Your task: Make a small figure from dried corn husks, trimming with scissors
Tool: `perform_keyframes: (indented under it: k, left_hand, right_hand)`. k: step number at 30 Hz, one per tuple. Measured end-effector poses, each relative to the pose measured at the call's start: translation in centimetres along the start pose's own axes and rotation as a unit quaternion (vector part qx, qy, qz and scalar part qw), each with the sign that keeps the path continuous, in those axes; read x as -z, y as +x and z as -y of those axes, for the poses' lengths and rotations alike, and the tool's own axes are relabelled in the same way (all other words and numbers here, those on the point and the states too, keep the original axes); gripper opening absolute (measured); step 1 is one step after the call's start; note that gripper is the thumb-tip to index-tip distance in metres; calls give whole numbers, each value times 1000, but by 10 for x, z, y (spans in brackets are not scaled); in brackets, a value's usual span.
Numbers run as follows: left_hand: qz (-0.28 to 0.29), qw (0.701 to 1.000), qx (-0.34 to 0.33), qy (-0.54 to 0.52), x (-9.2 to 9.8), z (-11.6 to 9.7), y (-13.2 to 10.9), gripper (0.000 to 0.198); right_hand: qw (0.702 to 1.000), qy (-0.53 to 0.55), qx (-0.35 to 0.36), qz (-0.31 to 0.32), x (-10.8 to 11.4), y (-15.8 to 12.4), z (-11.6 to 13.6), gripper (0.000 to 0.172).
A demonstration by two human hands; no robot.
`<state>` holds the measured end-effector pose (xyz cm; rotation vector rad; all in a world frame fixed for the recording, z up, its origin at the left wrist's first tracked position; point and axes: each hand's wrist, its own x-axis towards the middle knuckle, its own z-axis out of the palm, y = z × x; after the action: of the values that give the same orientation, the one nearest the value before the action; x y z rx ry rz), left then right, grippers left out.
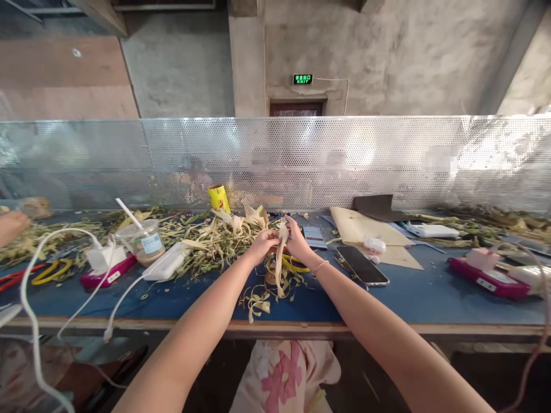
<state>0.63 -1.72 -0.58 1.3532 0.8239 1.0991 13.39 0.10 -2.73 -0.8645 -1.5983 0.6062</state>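
A long pale dried husk strip (280,264) hangs down over the front part of the blue table. My left hand (263,246) pinches it near its upper end from the left. On the other side my right hand (296,238) grips the same strip, its fingers closed at the top and a thin bracelet on the wrist. Behind and left of the hands spreads a heap of dried husks and plant strips (226,241). Curled scraps (258,304) lie below the hands near the table edge. A yellow loop handle (297,265) shows partly under my right hand.
A yellow can (218,198) stands behind the heap. To the left are a plastic cup with a straw (150,244), white cables and a power strip (107,274). A phone (363,265) and paper sheets (365,226) lie right. Another person's hand (12,225) appears far left.
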Motion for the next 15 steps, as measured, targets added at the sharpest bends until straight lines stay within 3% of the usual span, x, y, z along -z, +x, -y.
perform_keyframes:
  k: [3, 5, 7, 10, 15]
  left_hand:
    - [-16, 1000, -16, -12, 1, 1, 0, 16]
    - [-28, 999, -32, -4, 1, 1, 0, 14]
    - [-34, 998, -42, 21, 0, 1, -1, 12]
    - [-32, 997, -42, 52, -1, 0, -2, 11]
    - [-65, 998, -12, -16, 4, -7, -1, 10]
  right_hand:
    - [970, 210, -117, 23, -1, -1, 4, 59]
    - [942, 297, -152, 26, -1, -3, 7, 49]
    - [938, 310, -155, 18, -1, -5, 9, 46]
    - [955, 261, -140, -4, -2, -6, 10, 52]
    - [947, 280, -156, 5, -4, -6, 9, 60]
